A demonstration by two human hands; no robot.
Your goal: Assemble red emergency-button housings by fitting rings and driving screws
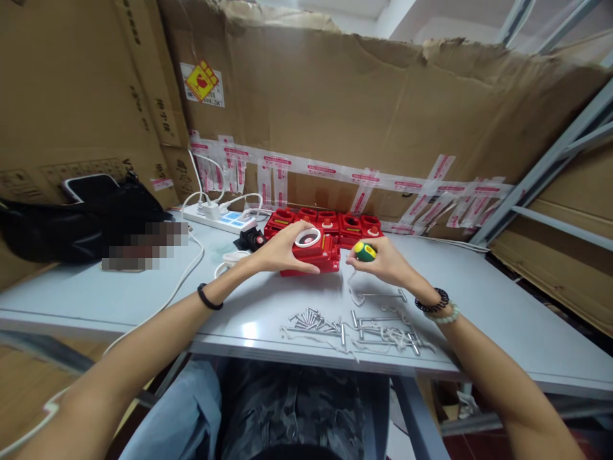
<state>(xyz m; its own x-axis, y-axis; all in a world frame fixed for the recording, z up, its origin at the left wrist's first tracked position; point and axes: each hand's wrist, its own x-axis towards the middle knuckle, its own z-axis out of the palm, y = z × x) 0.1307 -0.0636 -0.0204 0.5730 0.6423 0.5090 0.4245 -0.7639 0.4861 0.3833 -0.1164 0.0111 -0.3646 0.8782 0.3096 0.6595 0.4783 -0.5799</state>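
Note:
My left hand [280, 252] is wrapped around a red plastic box [318, 254] with a white ring on its top, holding it down on the grey table [502, 319]. My right hand [380, 260] is closed on a screwdriver with a green and yellow handle [364, 251], right beside the box's right end. The screwdriver's tip is hidden. A heap of screws [311, 319] and long bolts with white string [383, 329] lies on the table in front of both hands.
A row of more red boxes [330, 222] stands behind the held one. A white power strip [220, 220] with plugs and cables sits at the back left, beside a black bag [81, 223]. Taped cardboard walls [359, 115] surround the table; a metal shelf frame [550, 166] stands right.

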